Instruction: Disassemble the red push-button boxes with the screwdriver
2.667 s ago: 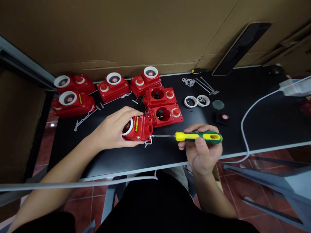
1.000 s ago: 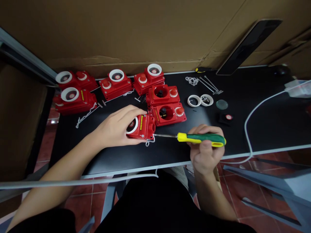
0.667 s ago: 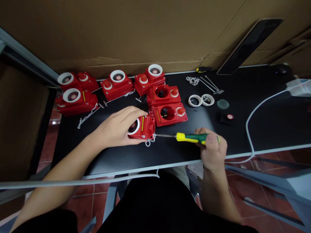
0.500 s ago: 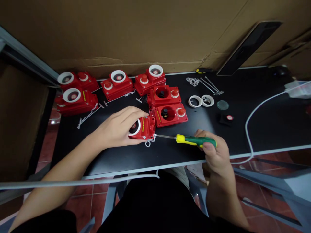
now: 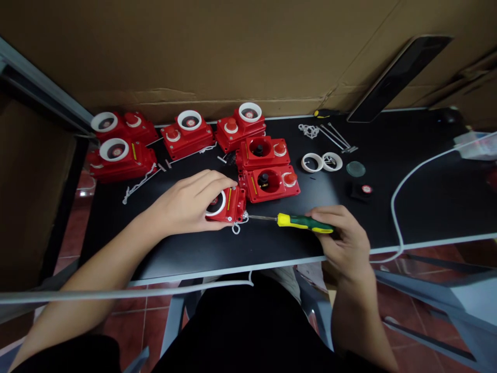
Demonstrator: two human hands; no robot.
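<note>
My left hand is wrapped over a red box with a white ring, pressing it to the black table. Part of the box is hidden under my fingers. White cord lies at its near right corner. With my right hand I grip the handle end of a green and yellow screwdriver. Its shaft points left, and the tip meets the corner of the box by the cord. Right behind this box stand two red housings with open round holes and red knobs.
Several finished-looking red boxes with white rings line the back left. To the right lie two white rings, metal rods, a clear disc and a small black part. A white cable crosses the right side.
My right hand has shifted its hold on the screwdriver handle, fingers now on top of it. The screwdriver has moved slightly left. My left hand stays on the box.
</note>
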